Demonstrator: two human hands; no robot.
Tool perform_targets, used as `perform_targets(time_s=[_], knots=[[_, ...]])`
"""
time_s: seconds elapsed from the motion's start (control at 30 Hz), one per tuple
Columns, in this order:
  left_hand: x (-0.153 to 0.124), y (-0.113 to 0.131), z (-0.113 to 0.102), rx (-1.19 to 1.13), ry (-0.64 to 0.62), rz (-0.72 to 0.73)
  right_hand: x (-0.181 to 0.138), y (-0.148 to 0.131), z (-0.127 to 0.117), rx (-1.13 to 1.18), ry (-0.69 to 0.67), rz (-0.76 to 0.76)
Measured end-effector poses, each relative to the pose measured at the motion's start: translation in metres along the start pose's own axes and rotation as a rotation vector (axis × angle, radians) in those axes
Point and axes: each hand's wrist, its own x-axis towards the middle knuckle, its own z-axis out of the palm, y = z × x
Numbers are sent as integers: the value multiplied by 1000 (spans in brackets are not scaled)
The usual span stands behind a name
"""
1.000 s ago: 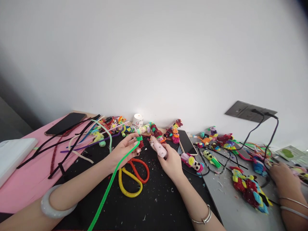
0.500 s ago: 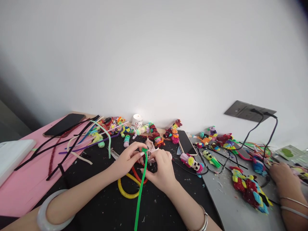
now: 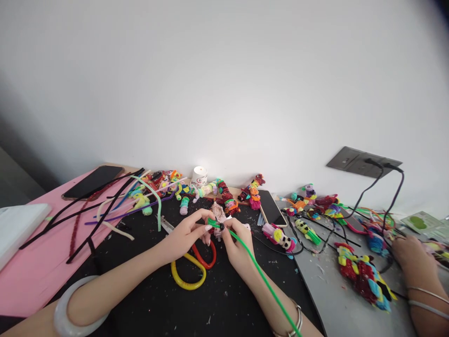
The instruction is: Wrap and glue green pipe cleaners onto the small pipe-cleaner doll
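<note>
A long green pipe cleaner (image 3: 264,277) runs from between my fingertips down across my right forearm. Its coiled end is pinched by my left hand (image 3: 194,232), closed with thumb and fingertips together. My right hand (image 3: 240,243) is closed too, thumb and index finger gripping the same pipe cleaner just beside the coil. Under my hands, on the black mat, lie scissors (image 3: 189,284) with one yellow and one red handle loop; part of them is hidden by my left hand. Just behind my fingers sits a pale pink fuzzy piece (image 3: 219,211).
Loose pipe cleaners (image 3: 115,201) and a phone (image 3: 94,181) lie on a pink board (image 3: 24,281) at left. Fuzzy figures (image 3: 228,196) and a paper cup (image 3: 199,176) line the wall. Another phone (image 3: 272,209) is behind. At right, a co-worker's hand (image 3: 414,257) rests near cables (image 3: 393,201).
The green pipe cleaner's long tail has swung from hanging straight down to slanting right over my right forearm. My right thumb and fingers have closed in beside the coil.
</note>
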Motion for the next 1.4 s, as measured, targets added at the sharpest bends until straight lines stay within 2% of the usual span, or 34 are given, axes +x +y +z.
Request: perform_targets(time_s=[0.27,0.57,0.93,1.13,1.4], knots=[[-4,5,3,-215,-80,-48,2,1,-1,305,-1,82],[-4,5,4,-385,-114,-94,-4,1,7,425,-58,167],[-2,8,5,-316,-41,-108,-9,2,13,430,-82,240],[-1,5,6,-181,-3,-69,-10,6,15,364,-91,207],[-2,3,8,-200,12,-57,-9,6,15,362,-107,203]])
